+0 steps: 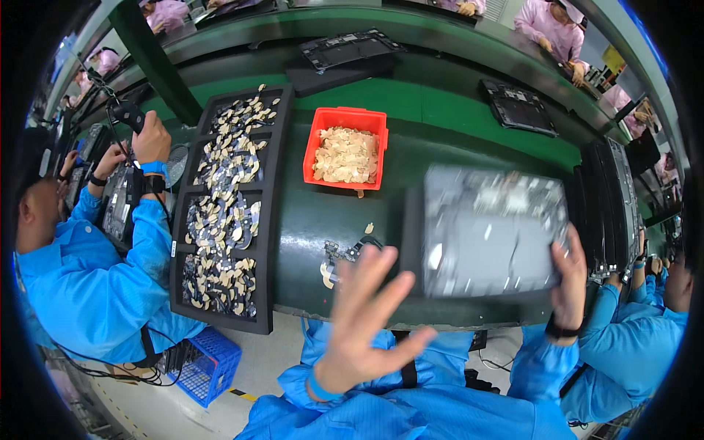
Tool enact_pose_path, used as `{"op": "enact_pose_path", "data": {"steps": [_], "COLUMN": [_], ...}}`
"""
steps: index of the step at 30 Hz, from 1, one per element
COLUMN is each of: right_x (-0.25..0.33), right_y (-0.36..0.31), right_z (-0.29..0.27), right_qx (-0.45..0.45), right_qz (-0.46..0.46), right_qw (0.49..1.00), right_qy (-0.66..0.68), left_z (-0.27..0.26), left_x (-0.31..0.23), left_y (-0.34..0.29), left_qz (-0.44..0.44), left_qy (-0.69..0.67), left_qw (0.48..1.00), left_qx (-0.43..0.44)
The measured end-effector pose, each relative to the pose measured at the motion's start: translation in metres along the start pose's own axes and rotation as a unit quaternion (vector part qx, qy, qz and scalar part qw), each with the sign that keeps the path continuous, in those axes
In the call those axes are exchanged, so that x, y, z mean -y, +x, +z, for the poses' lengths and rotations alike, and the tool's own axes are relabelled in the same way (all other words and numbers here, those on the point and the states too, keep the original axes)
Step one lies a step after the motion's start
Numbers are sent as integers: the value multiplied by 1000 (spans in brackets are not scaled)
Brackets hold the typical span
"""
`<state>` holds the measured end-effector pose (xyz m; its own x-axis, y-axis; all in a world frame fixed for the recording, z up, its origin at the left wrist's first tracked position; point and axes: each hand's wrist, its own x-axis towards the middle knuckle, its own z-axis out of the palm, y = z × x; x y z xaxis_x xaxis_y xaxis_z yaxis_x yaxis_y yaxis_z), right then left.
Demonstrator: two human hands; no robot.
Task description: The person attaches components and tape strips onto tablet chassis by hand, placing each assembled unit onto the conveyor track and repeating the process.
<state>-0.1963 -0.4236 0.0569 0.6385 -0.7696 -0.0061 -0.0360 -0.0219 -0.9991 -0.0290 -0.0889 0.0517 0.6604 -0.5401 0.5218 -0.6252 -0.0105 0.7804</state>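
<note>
My right hand (570, 277) grips the right edge of an opened tablet-like device (488, 253), its thumb over the edge. The device has a large grey panel and an exposed circuit board strip along its far side, and is blurred by motion. A black foam pad (414, 253) shows partly behind it. My left hand (359, 334) is raised with its fingers spread, holding nothing. Just beyond it on the green bench lie small dark circuit pieces (341, 253) with cream-coloured bits, partly hidden by the fingers.
A red bin (311, 150) holds cream-coloured peeled pieces. Left of it, a black compartmented tray (276, 169) is full of small parts. Similar opened devices (517, 106) lie at the back, and several stand stacked at right. Co-workers in blue sit on both sides. A blue crate (213, 367) stands on the floor.
</note>
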Motion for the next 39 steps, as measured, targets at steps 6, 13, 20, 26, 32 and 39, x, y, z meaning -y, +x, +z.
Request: {"op": "enact_pose_path", "data": {"steps": [6,13,20,26,32,39], "right_x": [19,11,-8,-5,19,14], "right_y": [207,360,511,537,430,416], "right_z": [55,154,358,362,384,395], "right_qx": [-63,-46,123,266,279,317], "right_qz": [-70,-268,-239,17,-37,66], "right_qw": [995,710,752,887,831,909], "right_qy": [-10,-650,-602,-376,-479,-264], "left_z": [-68,-78,-81,-84,-89,-97], "left_x": [61,85,85,84,83,80], "left_y": [6,-11,-6,5,4,-17], "left_qz": [-182,-225,-276,-275,-283,-264], "left_qy": [351,362,322,296,271,269], "left_qw": [907,900,902,911,917,924], "left_qx": [-144,-94,-80,-88,-75,-60]}}
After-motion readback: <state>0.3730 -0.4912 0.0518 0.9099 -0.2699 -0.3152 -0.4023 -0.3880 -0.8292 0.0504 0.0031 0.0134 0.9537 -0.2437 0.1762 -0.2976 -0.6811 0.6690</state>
